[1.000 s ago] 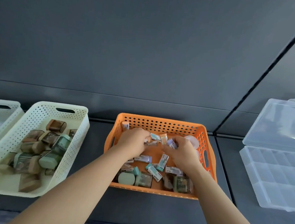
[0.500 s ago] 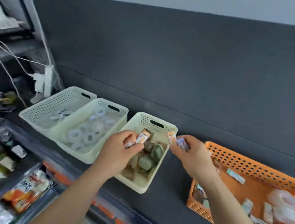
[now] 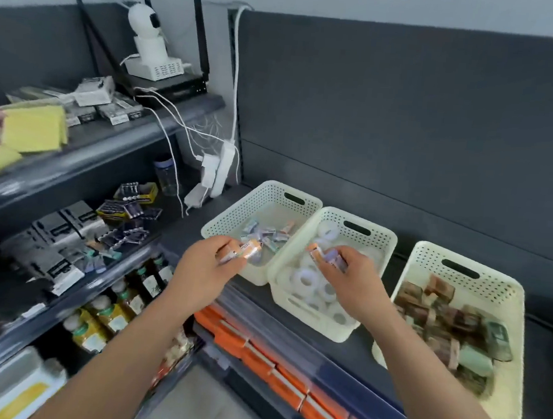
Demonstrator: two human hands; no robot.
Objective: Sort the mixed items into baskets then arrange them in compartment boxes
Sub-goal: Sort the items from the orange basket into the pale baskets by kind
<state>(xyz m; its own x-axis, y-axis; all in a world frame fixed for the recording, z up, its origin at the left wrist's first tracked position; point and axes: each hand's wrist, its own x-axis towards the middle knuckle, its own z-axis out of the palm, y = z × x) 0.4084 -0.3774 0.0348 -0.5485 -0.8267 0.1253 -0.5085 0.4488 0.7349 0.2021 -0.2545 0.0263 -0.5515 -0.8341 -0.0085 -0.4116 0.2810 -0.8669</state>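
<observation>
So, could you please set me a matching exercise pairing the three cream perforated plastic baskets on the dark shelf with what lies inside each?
Column one:
1. leftmost cream perforated plastic basket
2. middle cream perforated plastic basket
3. rightmost cream perforated plastic basket

Column two:
A. white ring-shaped rolls
B. brown and green wrapped blocks
C. small slim labelled tubes

Pairs: 1-C, 2-A, 3-B.

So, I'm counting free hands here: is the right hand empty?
No, the right hand grips a few small packs above the middle basket of white rolls.
</observation>
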